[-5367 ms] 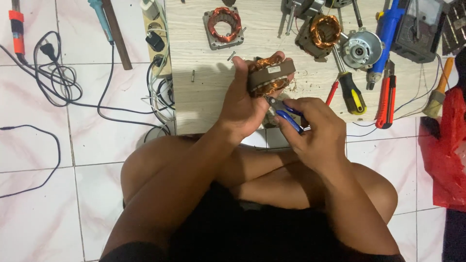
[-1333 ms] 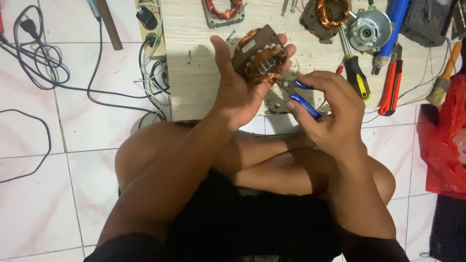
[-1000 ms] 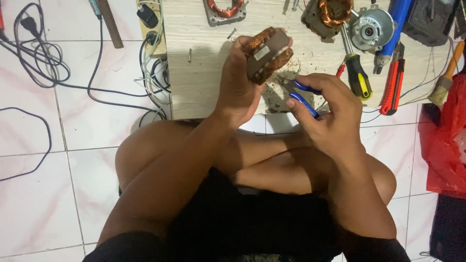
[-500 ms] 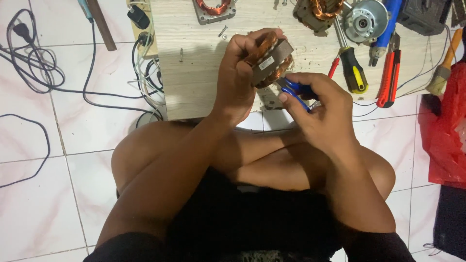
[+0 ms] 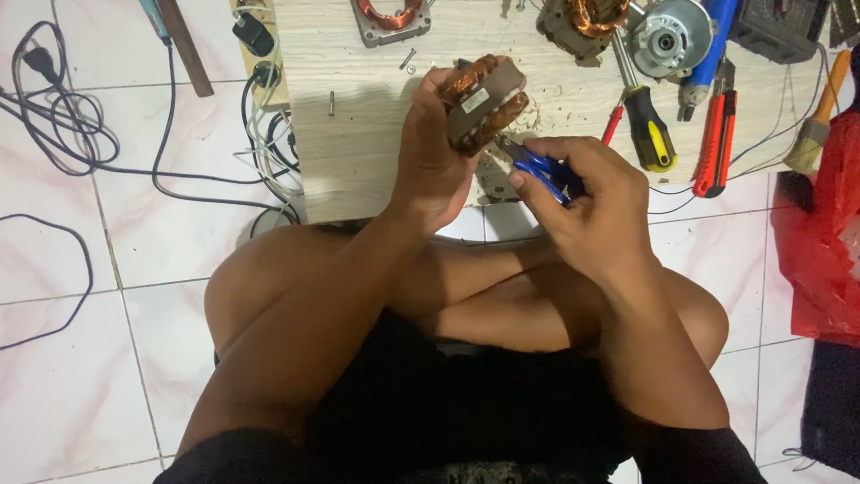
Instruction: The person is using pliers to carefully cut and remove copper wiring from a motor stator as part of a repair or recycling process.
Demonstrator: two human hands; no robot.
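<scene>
The left hand (image 5: 430, 161) grips a copper-wound motor stator (image 5: 482, 103) above the wooden surface (image 5: 367, 134). At its four o'clock, the right hand (image 5: 591, 206) has its fingers closed around blue-handled pliers (image 5: 537, 166), their tip touching the stator.

Looking like a home repair workshop on a white tiled floor (image 5: 63, 358): low pale wooden table (image 5: 358, 152) carrying copper-wound motor stators (image 5: 390, 16), yellow-and-black-handled screwdriver (image 5: 647, 134), red utility knife (image 5: 712, 143), black cables (image 5: 81, 152) trailing alongside.
</scene>
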